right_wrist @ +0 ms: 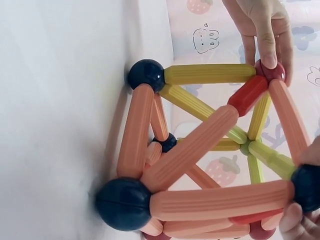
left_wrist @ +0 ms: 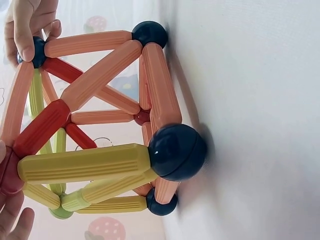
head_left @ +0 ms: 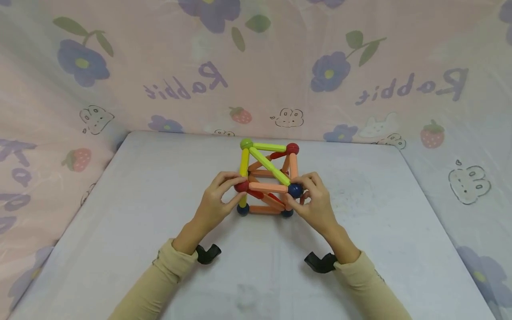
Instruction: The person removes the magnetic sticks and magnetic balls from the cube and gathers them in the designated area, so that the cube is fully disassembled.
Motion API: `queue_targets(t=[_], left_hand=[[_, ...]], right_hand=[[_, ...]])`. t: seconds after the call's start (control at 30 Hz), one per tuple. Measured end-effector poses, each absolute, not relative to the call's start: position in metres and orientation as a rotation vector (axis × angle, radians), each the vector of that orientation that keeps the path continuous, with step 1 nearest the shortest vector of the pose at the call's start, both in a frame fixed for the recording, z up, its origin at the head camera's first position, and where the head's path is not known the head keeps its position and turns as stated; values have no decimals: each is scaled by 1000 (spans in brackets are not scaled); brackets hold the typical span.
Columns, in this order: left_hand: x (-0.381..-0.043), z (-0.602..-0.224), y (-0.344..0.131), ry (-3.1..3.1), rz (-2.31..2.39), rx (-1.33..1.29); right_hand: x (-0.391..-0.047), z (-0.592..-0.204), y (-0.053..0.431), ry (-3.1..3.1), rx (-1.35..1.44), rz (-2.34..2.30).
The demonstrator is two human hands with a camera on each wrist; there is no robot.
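A cube-shaped frame of magnetic rods and balls stands on the table. My left hand [head_left: 213, 201] pinches the red ball [head_left: 241, 186] at its upper front left corner. At the upper front right corner, my right hand [head_left: 318, 205] holds a dark blue ball [head_left: 295, 191] between thumb and fingers. An orange rod [head_left: 268, 187] joins these two balls. Across the top runs a light green diagonal rod [head_left: 269, 165] from the green ball [head_left: 246, 143] to the blue one. A red-and-orange diagonal [right_wrist: 200, 142] crosses the front face. Dark blue balls [left_wrist: 178, 152] rest on the table below.
The white table [head_left: 120, 213] carries the frame near its middle. A patterned curtain [head_left: 264, 66] with flowers and rabbits rises behind and at both sides. Black curved pieces [head_left: 209, 254] sit at both wrists, beside the beige sleeves [head_left: 160, 284].
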State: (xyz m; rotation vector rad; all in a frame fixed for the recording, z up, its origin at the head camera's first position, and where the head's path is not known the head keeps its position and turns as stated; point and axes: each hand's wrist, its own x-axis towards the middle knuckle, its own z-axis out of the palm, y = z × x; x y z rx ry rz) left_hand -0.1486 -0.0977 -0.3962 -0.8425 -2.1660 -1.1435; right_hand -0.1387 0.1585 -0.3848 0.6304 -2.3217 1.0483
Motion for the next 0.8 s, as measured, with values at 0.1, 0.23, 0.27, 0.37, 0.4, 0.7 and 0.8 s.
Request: queue_targets(t=[0.1, 0.23, 0.27, 0.37, 0.4, 0.7, 0.8], left_hand=[[-148, -397, -98, -2150, -1153, -837], [-150, -399, -97, -2138, -1155, -841], [-150, -399, -97, -2139, -1156, -841], [-149, -398, -96, -2145, -1156, -836], [-149, -398, -96, -2148, -1158, -834], [-147, -397, -96, -2150, -1170, -821], [-147, -397, -96, -2155, -1165, -812]], right_hand=[[-141, -385, 158, -2309, 651, 1063], [-143, -387, 157, -2294, 649, 1070], [-143, -387, 157, -2292, 644, 1069], [-145, -388, 156, -2299, 616, 1064], [-145, -388, 156, -2303, 604, 1060], [-150, -392, 152, -2268, 577, 1001], [-152, -392, 151, -2240, 583, 982]])
